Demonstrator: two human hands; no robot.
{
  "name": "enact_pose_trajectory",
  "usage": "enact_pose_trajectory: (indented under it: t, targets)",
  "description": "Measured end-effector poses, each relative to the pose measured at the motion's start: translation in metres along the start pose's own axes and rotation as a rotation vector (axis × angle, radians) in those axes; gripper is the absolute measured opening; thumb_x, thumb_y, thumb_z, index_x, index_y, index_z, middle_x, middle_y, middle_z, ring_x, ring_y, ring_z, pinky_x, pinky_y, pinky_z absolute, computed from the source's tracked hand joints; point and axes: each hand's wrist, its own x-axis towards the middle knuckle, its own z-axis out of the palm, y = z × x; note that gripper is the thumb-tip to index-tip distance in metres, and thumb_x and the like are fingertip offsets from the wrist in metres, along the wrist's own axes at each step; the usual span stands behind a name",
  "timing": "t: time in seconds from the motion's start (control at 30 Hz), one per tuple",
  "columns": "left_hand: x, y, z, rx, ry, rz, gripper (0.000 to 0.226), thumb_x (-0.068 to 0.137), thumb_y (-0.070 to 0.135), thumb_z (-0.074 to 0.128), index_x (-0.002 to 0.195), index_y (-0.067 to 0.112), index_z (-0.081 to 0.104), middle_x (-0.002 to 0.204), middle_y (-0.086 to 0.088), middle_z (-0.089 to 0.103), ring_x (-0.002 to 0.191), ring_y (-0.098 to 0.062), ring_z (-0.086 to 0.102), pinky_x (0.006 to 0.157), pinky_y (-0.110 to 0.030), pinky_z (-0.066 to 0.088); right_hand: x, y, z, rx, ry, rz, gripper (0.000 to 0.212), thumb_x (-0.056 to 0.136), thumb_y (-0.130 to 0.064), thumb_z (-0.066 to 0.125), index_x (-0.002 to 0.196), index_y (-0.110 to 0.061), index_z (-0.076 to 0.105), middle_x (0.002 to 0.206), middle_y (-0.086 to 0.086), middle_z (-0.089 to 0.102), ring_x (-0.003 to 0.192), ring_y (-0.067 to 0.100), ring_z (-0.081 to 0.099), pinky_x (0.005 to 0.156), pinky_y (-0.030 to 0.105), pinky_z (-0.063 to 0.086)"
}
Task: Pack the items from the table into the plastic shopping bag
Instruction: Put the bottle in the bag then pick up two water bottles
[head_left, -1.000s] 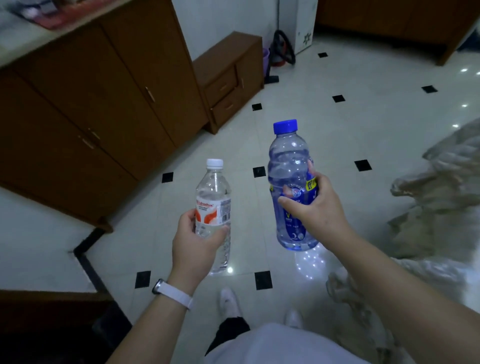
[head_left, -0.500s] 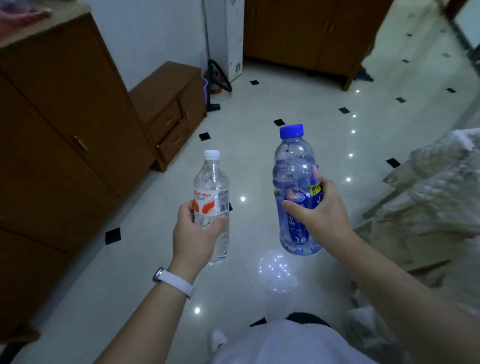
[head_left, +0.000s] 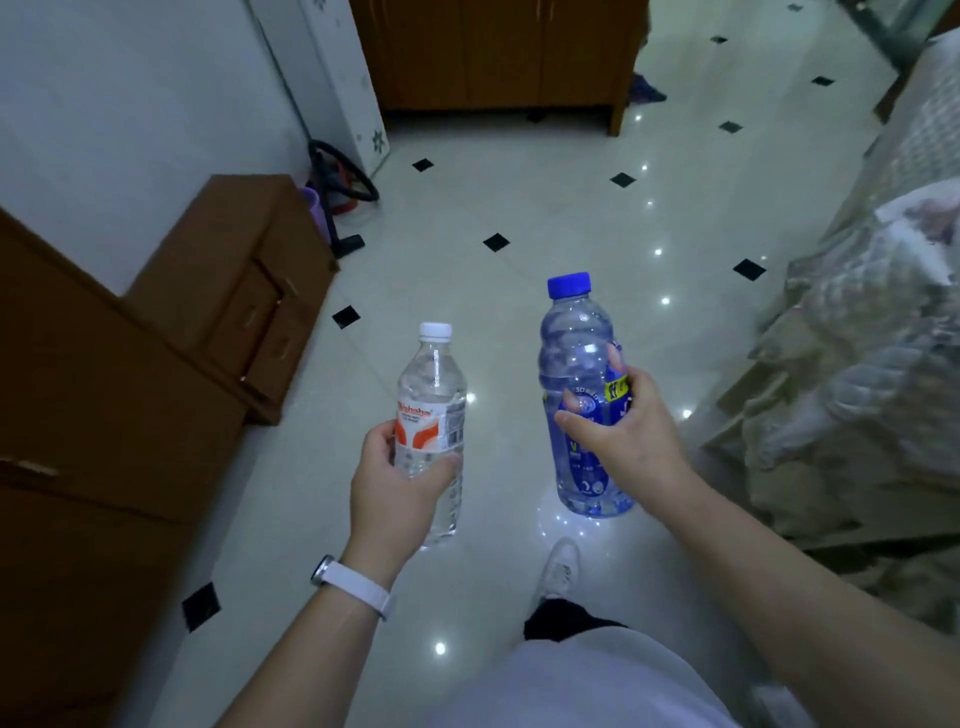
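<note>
My left hand (head_left: 397, 491) grips a clear water bottle (head_left: 432, 384) with a white cap and an orange-and-white label, held upright over the floor. To its right, my right hand (head_left: 621, 436) grips a taller blue-tinted bottle (head_left: 574, 353) with a blue cap, also upright. The two bottles are apart, side by side in front of my body. No shopping bag or table top is plainly visible; a plastic-covered surface (head_left: 872, 374) fills the right edge.
Brown wooden cabinets (head_left: 104, 415) line the left, with a low drawer unit (head_left: 244, 280) beyond. A vacuum cleaner (head_left: 340, 192) stands by the wall. Another wooden cabinet (head_left: 498, 52) is at the far end. White tiled floor (head_left: 519, 208) lies ahead; my shoe (head_left: 561, 569) is below.
The view has turned further right and moved along the floor; the left cabinets slid back and the far cabinet came closer. Both hands keep the same hold on their bottles.
</note>
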Motion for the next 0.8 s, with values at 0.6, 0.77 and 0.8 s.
enact_pose_trajectory:
  t: [0.6, 0.77, 0.8]
  targets:
    - [0.228, 0.153, 0.185, 0.061, -0.229, 0.158, 0.056, 0.071, 0.019, 0.086, 0.116, 0.024, 0.053, 0.103, 0.011, 0.067, 0.088, -0.007, 0.068, 0.080, -0.029, 0.053, 0.234, -0.023, -0.101, 0.068, 0.348, 0.099, 0.062, 0.070, -0.023, 0.085, 0.121, -0.021, 0.049, 0.096, -0.015, 0.065, 0.079, -0.010, 0.063, 0.069, 0.013, 0.047]
    - [0.315, 0.169, 0.237, 0.054, -0.352, 0.187, 0.052, 0.070, 0.017, 0.087, 0.107, 0.031, 0.053, 0.100, 0.013, 0.067, 0.079, 0.004, 0.067, 0.069, -0.016, 0.047, 0.305, -0.031, -0.101, 0.049, 0.466, 0.165, 0.063, 0.069, -0.023, 0.085, 0.121, -0.023, 0.048, 0.098, -0.015, 0.064, 0.085, -0.004, 0.063, 0.076, 0.021, 0.050]
    - [0.336, 0.173, 0.247, 0.053, -0.382, 0.186, 0.051, 0.070, 0.017, 0.087, 0.103, 0.034, 0.053, 0.099, 0.013, 0.067, 0.079, 0.003, 0.067, 0.069, -0.017, 0.048, 0.322, -0.035, -0.099, 0.042, 0.488, 0.174, 0.062, 0.069, -0.023, 0.085, 0.119, -0.024, 0.048, 0.098, -0.014, 0.064, 0.086, -0.002, 0.063, 0.078, 0.024, 0.051]
